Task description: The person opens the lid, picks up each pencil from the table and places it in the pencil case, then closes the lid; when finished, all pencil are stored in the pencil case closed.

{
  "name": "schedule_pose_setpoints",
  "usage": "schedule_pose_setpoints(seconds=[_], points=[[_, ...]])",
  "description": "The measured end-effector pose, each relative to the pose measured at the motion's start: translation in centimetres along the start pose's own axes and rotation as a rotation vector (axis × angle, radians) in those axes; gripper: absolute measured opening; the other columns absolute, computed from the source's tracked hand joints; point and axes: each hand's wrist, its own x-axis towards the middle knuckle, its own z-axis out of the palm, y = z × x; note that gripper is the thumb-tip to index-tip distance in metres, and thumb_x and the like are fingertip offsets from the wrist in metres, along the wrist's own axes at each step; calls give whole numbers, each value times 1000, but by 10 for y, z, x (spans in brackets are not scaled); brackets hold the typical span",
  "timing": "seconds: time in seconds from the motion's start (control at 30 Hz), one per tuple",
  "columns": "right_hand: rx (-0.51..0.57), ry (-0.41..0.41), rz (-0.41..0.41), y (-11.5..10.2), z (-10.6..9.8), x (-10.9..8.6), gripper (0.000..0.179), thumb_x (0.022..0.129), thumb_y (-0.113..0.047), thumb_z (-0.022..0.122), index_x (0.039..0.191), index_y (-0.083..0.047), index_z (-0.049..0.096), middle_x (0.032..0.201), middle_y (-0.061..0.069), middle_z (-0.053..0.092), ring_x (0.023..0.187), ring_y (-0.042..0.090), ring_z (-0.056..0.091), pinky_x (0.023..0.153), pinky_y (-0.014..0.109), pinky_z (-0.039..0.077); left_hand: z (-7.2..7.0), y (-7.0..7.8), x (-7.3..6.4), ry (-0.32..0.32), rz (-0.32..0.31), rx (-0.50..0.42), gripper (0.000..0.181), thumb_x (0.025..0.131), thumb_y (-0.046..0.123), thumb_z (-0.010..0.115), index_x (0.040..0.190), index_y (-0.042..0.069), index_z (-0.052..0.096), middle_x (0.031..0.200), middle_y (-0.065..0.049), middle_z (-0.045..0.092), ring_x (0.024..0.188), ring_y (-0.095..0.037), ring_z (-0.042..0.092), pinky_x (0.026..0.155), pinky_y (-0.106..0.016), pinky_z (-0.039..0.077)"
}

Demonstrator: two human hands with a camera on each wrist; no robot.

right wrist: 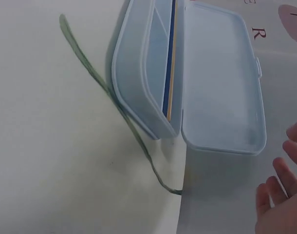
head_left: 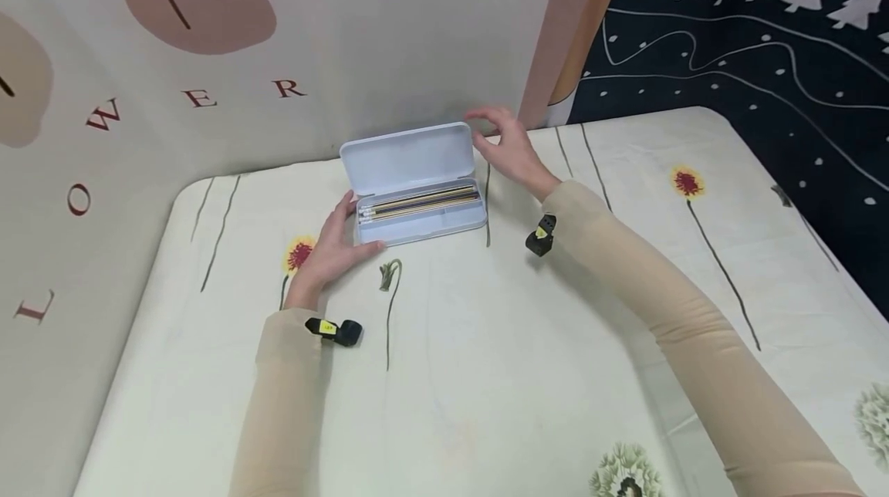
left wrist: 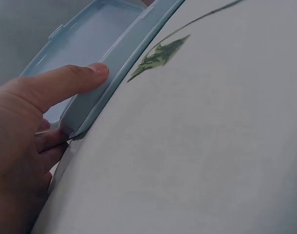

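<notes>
A light blue pencil case lies on the table with its lid standing up at the back. Several pencils are inside, side by side, white ends to the left. My left hand holds the case at its left end. In the left wrist view the thumb presses the front wall, while the other fingers reach around the end and are partly hidden. Beside the lid's upper right corner is my right hand, its fingers loosely bent and holding nothing. A gap between that hand and the lid shows in the right wrist view.
The case stands near the far edge of a table covered with a flower-printed cloth. Right behind it hangs a pale curtain with printed letters. A dark curtain with white trees hangs at the right.
</notes>
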Motion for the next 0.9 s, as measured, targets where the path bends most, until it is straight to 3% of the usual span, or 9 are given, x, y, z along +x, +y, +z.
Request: schedule_pose_setpoints(seconds=[0.17, 0.27, 0.4, 0.5, 0.6, 0.73, 0.9], points=[[-61, -178, 14, 12, 5, -2, 62, 96, -18, 56, 150, -3, 30, 155, 14, 27, 143, 22, 19, 115, 32, 16, 0, 1, -1, -22, 5, 8, 105, 82, 26, 78, 156, 11, 5, 157, -14, 21, 145, -31, 9, 114, -54, 7], [-66, -225, 28, 16, 8, -6, 67, 96, -21, 56, 153, -5, 23, 157, 12, 22, 144, 22, 16, 115, 32, 13, -1, 3, -1, -36, 7, 18, 106, 83, 29, 77, 156, 12, 3, 158, -13, 19, 145, -30, 9, 114, -53, 8], [-37, -204, 2, 17, 7, -10, 65, 96, -18, 56, 153, -7, 26, 156, 10, 27, 141, 23, 25, 114, 34, 21, -9, 9, 1, -23, 22, -8, 105, 85, 31, 75, 156, 17, -1, 160, -8, 14, 145, -27, 9, 114, -54, 9], [-27, -197, -36, 19, 4, -12, 62, 96, -15, 56, 152, -8, 29, 154, 10, 30, 138, 22, 30, 111, 34, 27, -18, 20, 4, 8, 70, -82, 100, 88, 22, 71, 156, 13, -2, 161, -10, 8, 145, -29, 10, 115, -51, 10], [-10, -192, -76, 20, 2, -16, 59, 96, -11, 55, 151, -7, 32, 153, 10, 32, 138, 22, 31, 110, 39, 30, -27, 40, 4, 33, 124, -162, 96, 89, 11, 67, 155, 7, -2, 160, -14, 5, 144, -33, 11, 116, -47, 9], [37, -176, -114, 21, 0, -22, 55, 96, -6, 54, 148, -3, 36, 151, 12, 36, 136, 23, 35, 108, 46, 32, -35, 65, 4, 65, 145, -215, 91, 88, 5, 65, 154, 3, 2, 159, -17, 6, 144, -34, 13, 117, -42, 9], [63, -156, -126, 21, 0, -29, 51, 95, -3, 54, 145, -1, 41, 146, 13, 43, 130, 26, 42, 106, 43, 34, -35, 62, 16, 89, 164, -218, 82, 89, 3, 64, 154, 3, 13, 158, -16, 16, 144, -31, 16, 116, -35, 12]])
